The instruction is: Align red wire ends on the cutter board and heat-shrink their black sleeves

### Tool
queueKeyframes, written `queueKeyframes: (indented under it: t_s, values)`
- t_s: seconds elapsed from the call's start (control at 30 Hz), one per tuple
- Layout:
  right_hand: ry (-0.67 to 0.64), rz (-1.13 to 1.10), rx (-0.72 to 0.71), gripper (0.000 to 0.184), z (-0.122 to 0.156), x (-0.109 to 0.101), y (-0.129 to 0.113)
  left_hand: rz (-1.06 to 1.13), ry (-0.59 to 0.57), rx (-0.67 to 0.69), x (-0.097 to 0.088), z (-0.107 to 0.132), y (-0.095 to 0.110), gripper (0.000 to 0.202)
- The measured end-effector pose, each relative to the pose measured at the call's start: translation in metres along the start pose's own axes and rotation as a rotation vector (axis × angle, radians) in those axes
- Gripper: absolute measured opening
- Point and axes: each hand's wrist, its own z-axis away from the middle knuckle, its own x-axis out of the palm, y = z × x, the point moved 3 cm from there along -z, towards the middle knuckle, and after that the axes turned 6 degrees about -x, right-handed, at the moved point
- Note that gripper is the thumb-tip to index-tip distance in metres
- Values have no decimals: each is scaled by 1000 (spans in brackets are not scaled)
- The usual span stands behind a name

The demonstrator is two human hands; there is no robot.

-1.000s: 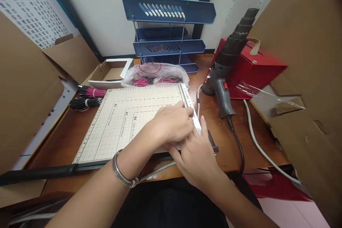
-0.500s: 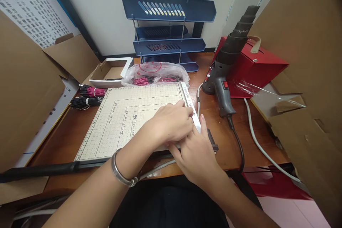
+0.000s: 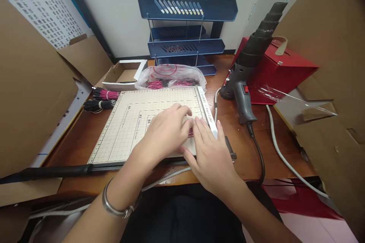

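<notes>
A cream paper cutter (image 3: pixel 119 129) with a printed grid lies on the table before me, its white ruler strip (image 3: pixel 207 112) along the right side. Over its lower right part, my left hand (image 3: pixel 168 133) is curled, closed round thin pink wires (image 3: pixel 191 133) that show in the gap between my hands. Most of the wires are hidden under the fingers. My right hand (image 3: pixel 209 152) lies beside it, fingers stretched and flat against the board, fingertips close to the wires. The cutter's black handle (image 3: pixel 57 171) reaches out to the left along the front edge.
Black (image 3: pixel 98 105) and pink (image 3: pixel 107 94) wire bundles lie left of the cutter. Behind it are a plastic bag of wires (image 3: pixel 171 76), an open box (image 3: pixel 122 74) and a blue tray rack (image 3: pixel 186 47). A heat gun (image 3: pixel 242 79) stands at right before a red box (image 3: pixel 285 72).
My hands have drawn apart from their overlap. The left has shifted left off the right, which now lies flatter, and the pink wires show between them. The view has shifted slightly.
</notes>
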Motion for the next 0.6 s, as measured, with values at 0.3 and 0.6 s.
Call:
queueKeyframes:
  t_s: [0.3,0.6]
  values:
    - [-18,46,-17,71,1,3,0,66,-18,-10,16,11,-10,21]
    - [15,102,27,70,-1,4,-6,92,58,143,22,27,-17,26]
